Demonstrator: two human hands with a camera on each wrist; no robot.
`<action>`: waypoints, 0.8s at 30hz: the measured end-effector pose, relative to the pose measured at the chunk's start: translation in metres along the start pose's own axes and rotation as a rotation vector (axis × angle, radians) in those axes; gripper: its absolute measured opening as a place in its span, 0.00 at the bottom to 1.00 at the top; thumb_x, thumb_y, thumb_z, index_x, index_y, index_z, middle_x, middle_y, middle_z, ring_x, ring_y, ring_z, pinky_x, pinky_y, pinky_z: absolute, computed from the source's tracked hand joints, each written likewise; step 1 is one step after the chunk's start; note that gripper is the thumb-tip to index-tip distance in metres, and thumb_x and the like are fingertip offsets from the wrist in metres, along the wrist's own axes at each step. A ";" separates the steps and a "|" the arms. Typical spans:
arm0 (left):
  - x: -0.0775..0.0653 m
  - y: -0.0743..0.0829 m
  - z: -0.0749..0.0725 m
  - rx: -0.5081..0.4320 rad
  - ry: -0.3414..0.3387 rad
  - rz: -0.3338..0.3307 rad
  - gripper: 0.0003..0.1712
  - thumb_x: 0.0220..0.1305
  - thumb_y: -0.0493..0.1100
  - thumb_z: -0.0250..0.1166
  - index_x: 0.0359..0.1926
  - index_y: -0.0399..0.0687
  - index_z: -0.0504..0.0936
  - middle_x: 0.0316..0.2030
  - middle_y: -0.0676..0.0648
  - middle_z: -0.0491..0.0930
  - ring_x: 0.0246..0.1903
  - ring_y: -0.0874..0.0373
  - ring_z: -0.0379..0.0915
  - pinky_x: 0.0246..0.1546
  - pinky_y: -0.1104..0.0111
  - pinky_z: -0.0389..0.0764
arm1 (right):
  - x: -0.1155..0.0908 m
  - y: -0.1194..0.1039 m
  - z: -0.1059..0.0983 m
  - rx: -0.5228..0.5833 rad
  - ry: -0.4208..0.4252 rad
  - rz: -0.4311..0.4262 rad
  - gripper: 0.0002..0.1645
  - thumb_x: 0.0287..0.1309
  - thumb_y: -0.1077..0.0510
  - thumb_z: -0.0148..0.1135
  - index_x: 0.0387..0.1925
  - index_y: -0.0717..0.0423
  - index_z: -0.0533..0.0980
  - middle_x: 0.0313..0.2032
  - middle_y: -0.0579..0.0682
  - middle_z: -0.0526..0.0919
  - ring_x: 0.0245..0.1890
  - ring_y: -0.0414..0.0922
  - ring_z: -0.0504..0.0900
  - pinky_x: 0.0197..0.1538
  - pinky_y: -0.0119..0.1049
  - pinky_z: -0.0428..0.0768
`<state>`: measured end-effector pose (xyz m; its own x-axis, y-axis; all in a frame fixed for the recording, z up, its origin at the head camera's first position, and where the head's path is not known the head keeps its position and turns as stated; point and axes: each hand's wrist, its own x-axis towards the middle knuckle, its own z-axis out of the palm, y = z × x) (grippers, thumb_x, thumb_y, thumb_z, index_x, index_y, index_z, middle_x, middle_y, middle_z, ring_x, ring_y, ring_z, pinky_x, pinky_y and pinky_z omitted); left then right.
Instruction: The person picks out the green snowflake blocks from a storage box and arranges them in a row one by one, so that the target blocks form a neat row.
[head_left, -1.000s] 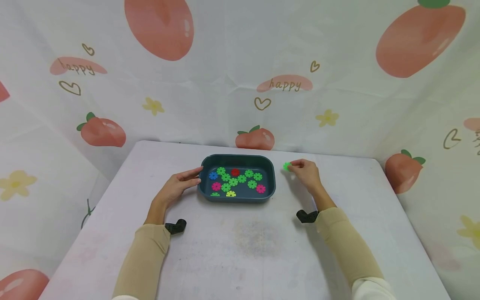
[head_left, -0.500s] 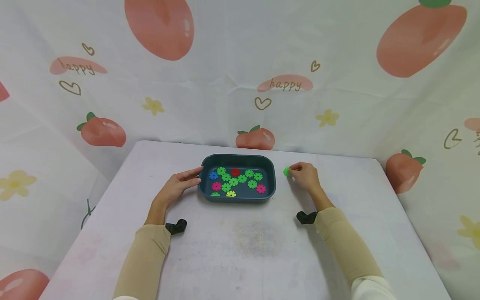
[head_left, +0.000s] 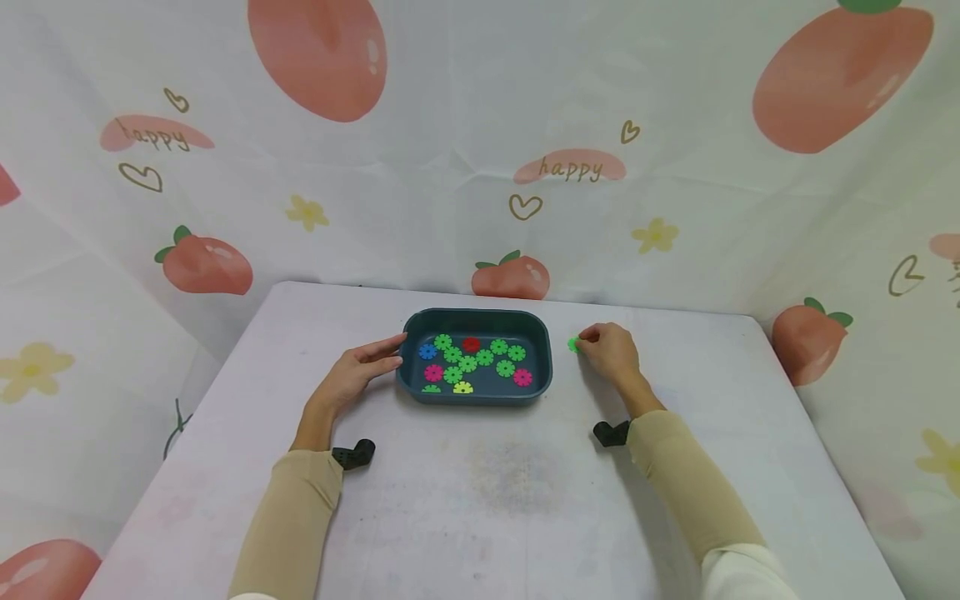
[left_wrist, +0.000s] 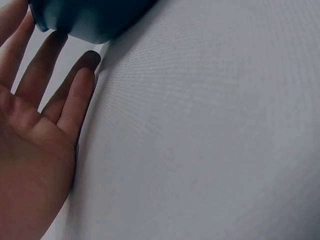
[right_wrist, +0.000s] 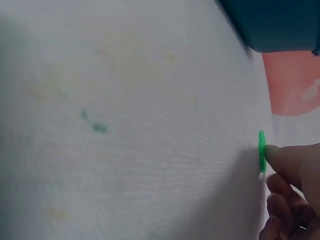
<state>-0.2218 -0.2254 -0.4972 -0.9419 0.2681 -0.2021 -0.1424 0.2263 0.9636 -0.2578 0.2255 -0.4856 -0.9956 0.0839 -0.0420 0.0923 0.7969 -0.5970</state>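
In the head view my left hand [head_left: 351, 379] lies against the left end of a dark blue-green tray [head_left: 480, 399], its fingers fairly straight and the tips right at the rim. The left wrist view shows spread fingers below the tray wall [left_wrist: 90, 22]. Several notched plastic snowflake discs lie in the tray, mostly green, with a red disc [head_left: 471, 344], a blue disc [head_left: 427, 352], a yellow disc [head_left: 462, 387] and pink ones. Right of the tray, my right hand [head_left: 611, 352] pinches a green snowflake disc [right_wrist: 262, 152] close over the table, thumb tip on it; the other fingers curl in.
The tray stands toward the back of a white-covered table [head_left: 510, 500]. A printed cloth with peaches [head_left: 510, 277] hangs behind it. A black wrist mount [head_left: 354, 454] juts from the left wrist and another mount [head_left: 611, 433] from the right.
My right hand has come slightly down toward the front with the green snowflake disc, which now lies lower in the head view. The left hand and tray have stayed put.
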 end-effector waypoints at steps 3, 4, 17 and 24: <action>0.000 0.000 0.001 -0.001 -0.001 -0.001 0.36 0.67 0.56 0.69 0.73 0.57 0.71 0.76 0.48 0.65 0.79 0.50 0.52 0.81 0.47 0.50 | -0.001 0.001 0.000 0.005 0.000 -0.009 0.16 0.66 0.53 0.66 0.47 0.61 0.84 0.47 0.60 0.88 0.49 0.56 0.83 0.55 0.51 0.80; 0.000 0.000 0.001 -0.005 -0.001 -0.003 0.36 0.67 0.56 0.69 0.73 0.57 0.72 0.76 0.48 0.65 0.79 0.50 0.52 0.81 0.47 0.50 | -0.001 0.002 0.000 0.004 0.005 -0.013 0.16 0.66 0.53 0.65 0.47 0.61 0.83 0.47 0.60 0.87 0.48 0.56 0.83 0.55 0.51 0.80; 0.000 -0.001 0.001 0.001 0.011 -0.014 0.35 0.66 0.57 0.69 0.72 0.60 0.73 0.76 0.50 0.66 0.80 0.51 0.52 0.81 0.47 0.50 | -0.011 -0.014 -0.010 -0.285 0.067 -0.140 0.36 0.73 0.38 0.53 0.65 0.63 0.72 0.61 0.68 0.74 0.60 0.66 0.73 0.60 0.64 0.77; -0.001 0.002 0.000 0.007 0.010 -0.020 0.36 0.66 0.57 0.69 0.73 0.59 0.72 0.76 0.49 0.65 0.80 0.51 0.51 0.81 0.47 0.49 | -0.014 -0.023 -0.016 -0.386 -0.014 -0.146 0.44 0.74 0.31 0.44 0.75 0.58 0.60 0.72 0.68 0.61 0.73 0.70 0.58 0.70 0.73 0.63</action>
<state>-0.2214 -0.2248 -0.4957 -0.9421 0.2538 -0.2191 -0.1587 0.2381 0.9582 -0.2460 0.2153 -0.4586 -0.9986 -0.0530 0.0083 -0.0534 0.9660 -0.2529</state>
